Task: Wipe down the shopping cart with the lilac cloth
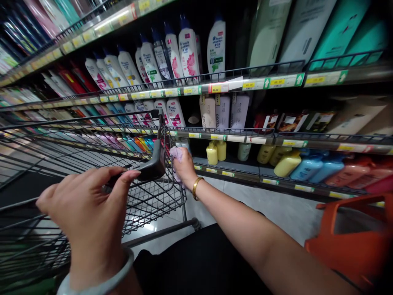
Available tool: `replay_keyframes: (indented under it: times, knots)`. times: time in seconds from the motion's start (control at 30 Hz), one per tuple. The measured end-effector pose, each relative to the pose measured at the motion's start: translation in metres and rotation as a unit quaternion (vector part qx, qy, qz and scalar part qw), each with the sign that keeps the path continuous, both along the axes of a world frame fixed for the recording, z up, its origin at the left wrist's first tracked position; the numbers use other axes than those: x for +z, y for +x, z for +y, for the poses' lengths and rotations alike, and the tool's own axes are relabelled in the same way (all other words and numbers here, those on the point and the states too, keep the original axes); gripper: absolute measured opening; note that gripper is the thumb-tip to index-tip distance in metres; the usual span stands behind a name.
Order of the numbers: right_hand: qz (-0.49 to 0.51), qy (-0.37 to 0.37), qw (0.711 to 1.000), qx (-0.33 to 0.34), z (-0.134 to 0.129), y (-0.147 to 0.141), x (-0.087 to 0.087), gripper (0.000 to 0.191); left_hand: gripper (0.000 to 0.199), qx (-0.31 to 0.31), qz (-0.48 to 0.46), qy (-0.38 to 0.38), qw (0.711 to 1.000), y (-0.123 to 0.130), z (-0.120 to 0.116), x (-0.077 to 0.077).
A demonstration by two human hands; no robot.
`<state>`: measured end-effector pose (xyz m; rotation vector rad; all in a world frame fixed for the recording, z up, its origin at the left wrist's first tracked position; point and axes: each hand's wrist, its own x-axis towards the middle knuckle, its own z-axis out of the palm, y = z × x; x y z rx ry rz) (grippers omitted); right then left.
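Observation:
My left hand (pixel 89 200) is closed round the black handle (pixel 153 164) of a wire shopping cart (pixel 150 209), with a pale bangle at the wrist. Beyond the cart's near corner, my right hand (pixel 186 166) is stretched toward the shelves and grips a crumpled light purple cloth (pixel 176 154). A gold bangle circles that wrist. The cloth is near the lower shelf edge; whether it touches the shelf or the cart's wire side I cannot tell. Close to it on the bottom shelf stand small yellow pump bottles (pixel 211 153).
Shelves with a wire-railed edge (pixel 233 84) run along the aisle, holding white shampoo bottles (pixel 188 51), boxes and coloured bottles. Blue bottles (pixel 310 166) stand low at the right. An orange plastic item (pixel 346 237), perhaps a stool or basket, is on the floor at lower right.

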<state>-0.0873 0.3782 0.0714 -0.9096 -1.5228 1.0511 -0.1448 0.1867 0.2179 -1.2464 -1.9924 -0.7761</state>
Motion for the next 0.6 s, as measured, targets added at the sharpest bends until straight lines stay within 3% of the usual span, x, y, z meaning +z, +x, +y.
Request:
replay_keyframes:
  times: [0.13,0.23,0.3,0.43,0.5,0.6]
  knots:
    - [0.044,-0.072,0.996,0.012,0.002,-0.001,-0.002,0.032,0.059,0.009,0.009,0.013,1.000,0.005,0.010,-0.002]
    - [0.075,-0.128,0.989,0.017,-0.004,0.006,0.013,0.026,0.053,0.019,0.006,-0.003,1.000,0.007,0.013,-0.003]
    - [0.095,-0.109,0.989,0.015,-0.009,0.013,0.034,0.026,0.050,0.020,0.007,-0.011,1.000,0.007,0.016,-0.003]
    - [0.169,0.019,0.985,0.037,-0.016,0.027,0.070,0.037,0.049,0.017,0.017,-0.009,1.000,0.006,0.028,-0.006]
    - [0.167,0.044,0.985,0.022,-0.015,0.028,0.065,0.040,0.048,0.023,0.023,-0.005,0.999,0.005,0.036,-0.008]
    - [0.113,-0.015,0.993,-0.012,-0.007,0.022,0.031,0.034,0.043,0.012,0.020,0.000,1.000,0.005,0.043,-0.010]
